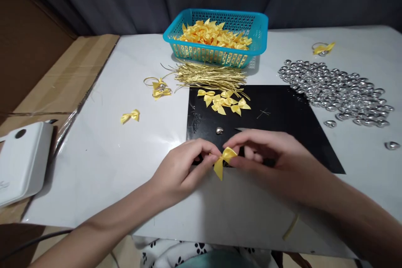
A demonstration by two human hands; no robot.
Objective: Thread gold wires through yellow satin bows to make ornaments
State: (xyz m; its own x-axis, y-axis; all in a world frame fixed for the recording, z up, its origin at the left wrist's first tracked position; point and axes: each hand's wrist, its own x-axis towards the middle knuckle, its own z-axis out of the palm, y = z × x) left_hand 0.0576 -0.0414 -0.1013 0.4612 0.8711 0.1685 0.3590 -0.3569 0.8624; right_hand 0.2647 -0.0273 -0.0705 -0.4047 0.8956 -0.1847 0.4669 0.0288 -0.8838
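Note:
Both of my hands pinch one small yellow ribbon bow [223, 160] at the near edge of a black mat [282, 121]. My left hand [184, 167] grips its left side with fingertips pressed together. My right hand [270, 150] holds the right loop between thumb and forefinger. A single silver heart bead [219, 130] lies on the mat just behind my fingers. Several more yellow bows [223, 101] lie at the mat's far edge.
A teal basket [255, 33] full of yellow bows stands at the back, a bundle of gold wire ties [210, 76] in front of it. A pile of silver beads [339, 88] spreads at the right. Finished bows [161, 88] and a loose bow [130, 116] lie at the left. A white device [21, 159] sits far left.

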